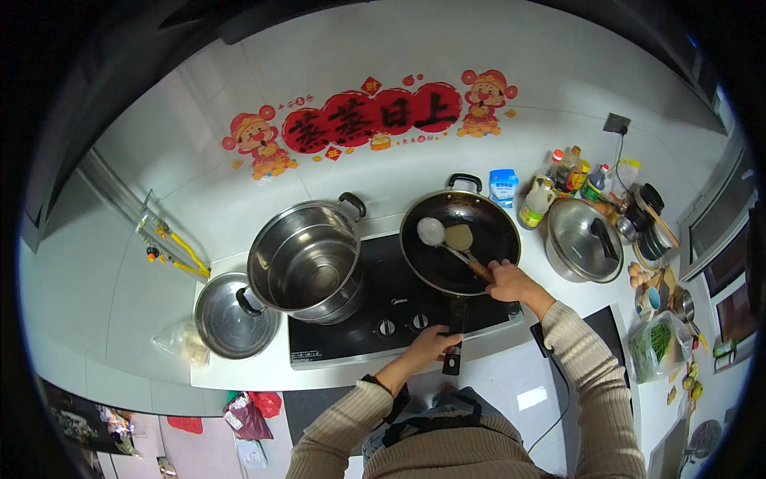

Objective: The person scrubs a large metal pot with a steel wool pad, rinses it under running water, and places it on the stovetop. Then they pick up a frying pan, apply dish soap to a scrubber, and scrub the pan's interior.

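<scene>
A black wok [419,257] stands on the right side of the black glass gas hob [335,350], its long handle pointing towards me. My left hand [432,350] is closed around that handle. My right hand [513,282], at the wok's right rim, grips the wooden handle of a metal ladle [431,231]. The ladle's pale-looking bowl hangs over the inside of the wok. Beside it, a flat, tan-looking spatula head or its reflection [459,238] shows; I cannot tell which. A large steel steamer pot [305,263] occupies the hob's left side.
Left of the pot lies a round steel pan or lid [236,317]. To the wok's right are a blue salt packet [503,187], sauce bottles [537,203] and a steel pot with a glass lid [583,239]. Eggs [638,275] and bagged greens [658,344] lie along the right counter.
</scene>
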A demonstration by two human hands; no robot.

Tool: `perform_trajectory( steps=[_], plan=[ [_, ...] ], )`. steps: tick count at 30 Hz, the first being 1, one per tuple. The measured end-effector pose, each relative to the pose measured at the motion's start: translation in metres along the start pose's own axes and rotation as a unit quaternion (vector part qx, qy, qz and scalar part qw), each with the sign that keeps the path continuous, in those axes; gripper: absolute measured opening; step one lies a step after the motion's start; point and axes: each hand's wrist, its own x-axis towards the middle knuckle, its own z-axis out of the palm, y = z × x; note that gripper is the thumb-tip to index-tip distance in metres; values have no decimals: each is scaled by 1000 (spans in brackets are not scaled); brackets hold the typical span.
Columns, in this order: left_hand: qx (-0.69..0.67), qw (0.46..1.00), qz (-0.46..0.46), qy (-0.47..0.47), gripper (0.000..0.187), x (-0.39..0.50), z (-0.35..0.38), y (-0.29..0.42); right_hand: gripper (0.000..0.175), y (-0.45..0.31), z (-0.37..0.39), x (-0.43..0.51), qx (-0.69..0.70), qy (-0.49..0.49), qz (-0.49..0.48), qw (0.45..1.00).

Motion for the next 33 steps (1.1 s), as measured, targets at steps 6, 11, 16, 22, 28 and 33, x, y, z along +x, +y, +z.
perform_trajectory(
  steps=[6, 11, 16, 22, 28, 33],
  plan=[
    [-297, 951, -68, -52, 24, 25, 23, 6, 64, 1, 20, -13, -17, 4, 20, 1000],
    [-238, 970, -27, -45, 23, 28, 21, 0, 61, -5, 42, -16, 6, 66, 140, 988],
    [-151, 988, -22, -30, 21, 4, -4, 11, 65, -10, 55, -24, 168, 102, 142, 970],
    [-75, 995, -34, -62, 19, -44, -10, 3, 78, -31, 59, -70, 218, 128, 100, 962],
    [-58, 981, -41, -183, 16, -85, 10, 2, 64, -51, 38, -168, 261, 99, 171, 945],
    [1, 958, -88, -274, 17, -110, 33, -5, 50, -36, 31, -254, 315, 120, 237, 911]
  ],
)
